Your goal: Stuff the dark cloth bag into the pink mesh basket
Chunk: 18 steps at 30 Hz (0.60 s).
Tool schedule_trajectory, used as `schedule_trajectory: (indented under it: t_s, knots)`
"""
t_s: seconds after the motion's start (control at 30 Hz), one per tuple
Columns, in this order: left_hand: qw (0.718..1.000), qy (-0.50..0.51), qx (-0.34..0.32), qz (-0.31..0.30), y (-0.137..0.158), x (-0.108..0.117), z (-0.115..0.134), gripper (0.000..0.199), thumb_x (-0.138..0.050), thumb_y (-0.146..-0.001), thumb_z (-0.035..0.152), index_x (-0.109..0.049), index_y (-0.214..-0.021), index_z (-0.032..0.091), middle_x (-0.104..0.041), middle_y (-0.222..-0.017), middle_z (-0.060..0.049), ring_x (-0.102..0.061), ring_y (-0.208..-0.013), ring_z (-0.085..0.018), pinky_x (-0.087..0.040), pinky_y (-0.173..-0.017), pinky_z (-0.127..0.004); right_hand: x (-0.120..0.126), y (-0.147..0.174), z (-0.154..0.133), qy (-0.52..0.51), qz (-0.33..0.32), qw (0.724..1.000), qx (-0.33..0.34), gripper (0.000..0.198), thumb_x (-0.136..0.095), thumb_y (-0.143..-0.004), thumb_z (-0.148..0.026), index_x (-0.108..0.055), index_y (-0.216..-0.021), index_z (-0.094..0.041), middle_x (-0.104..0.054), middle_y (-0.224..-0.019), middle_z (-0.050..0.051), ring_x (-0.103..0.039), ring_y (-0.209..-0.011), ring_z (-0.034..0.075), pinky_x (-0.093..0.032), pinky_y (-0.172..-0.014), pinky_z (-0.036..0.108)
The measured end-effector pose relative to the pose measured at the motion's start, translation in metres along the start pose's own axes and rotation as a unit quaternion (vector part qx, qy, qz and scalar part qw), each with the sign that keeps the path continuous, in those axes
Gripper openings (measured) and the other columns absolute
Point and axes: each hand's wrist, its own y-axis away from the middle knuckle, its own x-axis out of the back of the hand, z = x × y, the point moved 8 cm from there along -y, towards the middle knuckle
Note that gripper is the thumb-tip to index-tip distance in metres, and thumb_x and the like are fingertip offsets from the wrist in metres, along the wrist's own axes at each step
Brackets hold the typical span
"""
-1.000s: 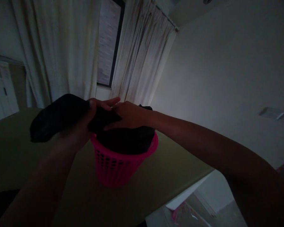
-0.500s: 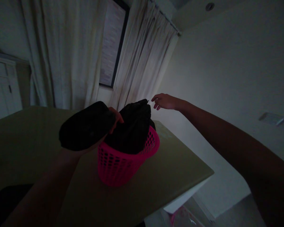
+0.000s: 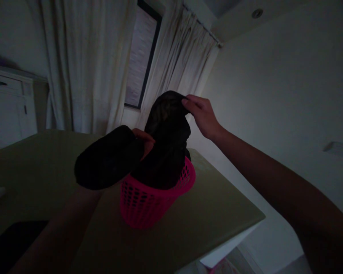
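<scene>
While left hand (image 3: 140,142) fingers clamp a dark bundle (image 3: 108,163) | right hand (image 3: 202,114) fingers pinch black cloth (image 3: 167,140) above pink basket (image 3: 148,203) | best lifted straight, basket steady on bench (image 3: 211,213).

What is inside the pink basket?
Dark cloth fills the pink basket and stands up above its rim. The right hand pinches the top of that dark cloth. Anything lower in the basket is hidden by the cloth.

Very dim, perhaps window-lit; edges distorted
</scene>
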Motion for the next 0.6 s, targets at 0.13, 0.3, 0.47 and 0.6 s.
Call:
schedule_trajectory:
  t_s: [0.13,0.3,0.47,0.6]
  knots:
    - [0.993,-0.067,-0.08,0.045,0.009,0.004,0.025,0.068,-0.105,-0.066,0.026,-0.079,-0.129,0.032,-0.08,-0.125,-0.004,-0.075,-0.121,-0.029,-0.064,-0.104,-0.038,0.0,0.008,-0.019,-0.124,-0.058,0.991,-0.005,0.062,-0.063,-0.098,-0.078,-0.07,-0.134,-0.028,-0.072,-0.121,0.007,-0.066,-0.129,0.03,-0.059,-0.102,0.043]
    - [1.0,-0.004,0.002,-0.019,0.002,-0.012,0.003,0.05,-0.101,-0.07,0.026,-0.083,-0.117,0.029,-0.083,-0.118,-0.006,-0.075,-0.123,-0.036,-0.063,-0.111,-0.047,-0.057,0.043,-0.003,-0.222,-0.305,0.922,-0.088,0.082,-0.096,-0.069,-0.066,-0.073,-0.133,-0.021,-0.078,-0.122,0.012,-0.073,-0.12,0.034,-0.062,-0.104,0.048]
    - [0.997,0.062,0.014,-0.053,0.004,-0.017,-0.002,0.019,-0.085,-0.085,0.027,-0.086,-0.104,0.028,-0.077,-0.076,-0.002,-0.075,-0.073,-0.023,-0.065,-0.069,-0.034,-0.107,0.061,-0.011,-0.304,-0.329,0.89,-0.088,0.063,-0.1,-0.07,-0.046,-0.078,-0.126,-0.026,-0.08,-0.12,0.008,-0.074,-0.118,0.03,-0.061,-0.107,0.047]
    - [0.996,0.087,0.008,0.009,0.005,-0.005,0.008,0.022,-0.08,-0.09,0.026,-0.083,-0.112,0.025,-0.073,-0.068,0.0,-0.066,-0.056,-0.018,-0.055,-0.058,-0.029,-0.125,0.055,-0.003,-0.374,-0.216,0.893,-0.126,0.045,-0.095,-0.077,-0.051,-0.078,-0.109,-0.025,-0.079,-0.106,0.005,-0.074,-0.103,0.026,-0.063,-0.096,0.043]
